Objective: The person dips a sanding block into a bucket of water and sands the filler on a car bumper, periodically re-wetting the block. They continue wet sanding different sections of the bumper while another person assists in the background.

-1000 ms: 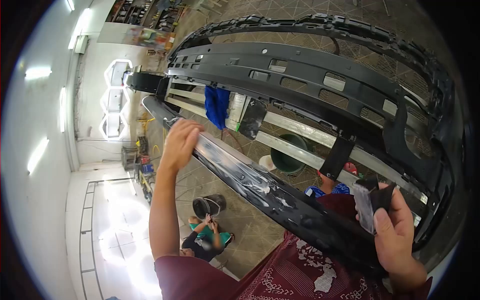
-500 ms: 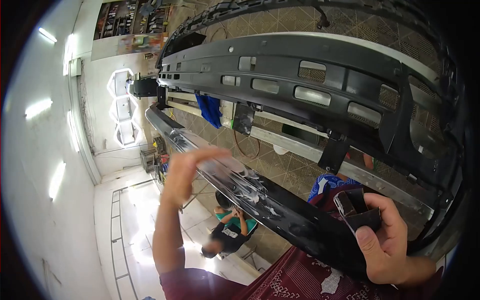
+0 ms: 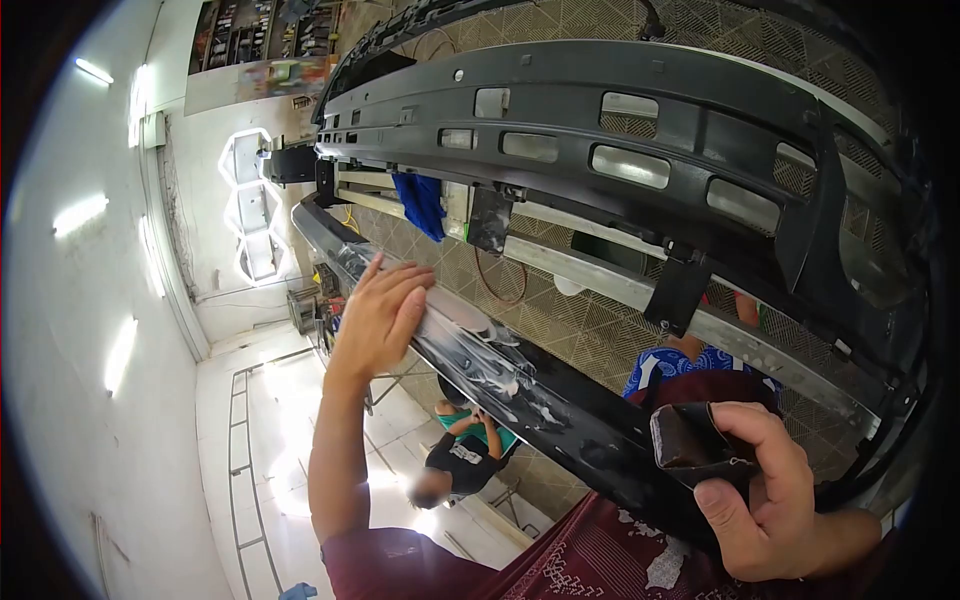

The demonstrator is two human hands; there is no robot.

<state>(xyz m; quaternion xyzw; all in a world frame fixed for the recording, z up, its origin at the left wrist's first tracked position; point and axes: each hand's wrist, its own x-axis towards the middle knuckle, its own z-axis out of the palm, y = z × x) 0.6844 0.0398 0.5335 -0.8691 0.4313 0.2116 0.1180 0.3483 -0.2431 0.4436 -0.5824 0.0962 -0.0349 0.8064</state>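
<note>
My left hand point(image 3: 385, 312) rests palm down on a long black glossy car trim panel point(image 3: 590, 430), fingers stretched over its whitish, smeared stretch. Pale patches and white residue streak the panel just right of that hand. My right hand point(image 3: 765, 490) pinches a folded piece of dark brown sandpaper point(image 3: 690, 437) between thumb and fingers, close above the panel's near end. The sandpaper is bent into a loop with a pale edge.
Beyond the panel, a large black bumper point(image 3: 560, 95) with rectangular openings lies across a metal stand point(image 3: 590, 275). A blue cloth point(image 3: 420, 205) hangs from the stand. Another person point(image 3: 465, 460) sits past the panel. Shelves point(image 3: 265, 30) line the far wall.
My left hand, blurred before, has settled flat on the smeared panel, fingers now over its surface. My right hand has shifted slightly left and down with the sandpaper.
</note>
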